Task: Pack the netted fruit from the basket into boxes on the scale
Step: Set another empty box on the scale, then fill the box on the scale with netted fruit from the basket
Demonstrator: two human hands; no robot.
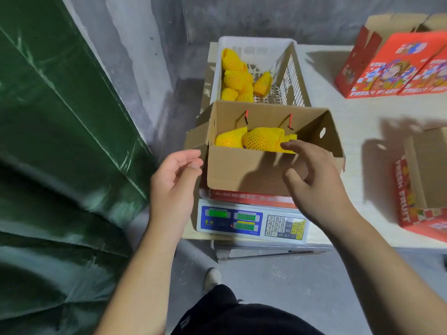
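Head view: looking down on a scale (251, 221) at the near edge of a pale surface (362, 112), both hands out front.
Box: an open cardboard box (244, 170) sits on the scale, flaps up, two red cord handles on its far wall.
Box contents: three netted fruit (261, 139) lie in a row along the near wall; the right half of the box floor shows bare.
Basket: a white slatted basket (292, 68) stands just behind the box, holding about six more fruit piled at its left side.
Fruit look: yellow-orange, each wrapped in yellow foam mesh with flared ends.
Left hand: left hand (174, 180) hovers just beside the box's left corner, fingers loosely curled, nothing in it.
Right hand: right hand (312, 177) reaches over the box's near wall, fingers spread and relaxed, fingertips at the rightmost fruit; no grip.
Edges: the scale reaches the surface's front edge; the box overhangs the scale's tray.
Room: bare surface lies right of the box, then red printed boxes (391, 68) at far right and another open one (420, 189) nearer.
Left side: green sheet (60, 141) against a grey wall.
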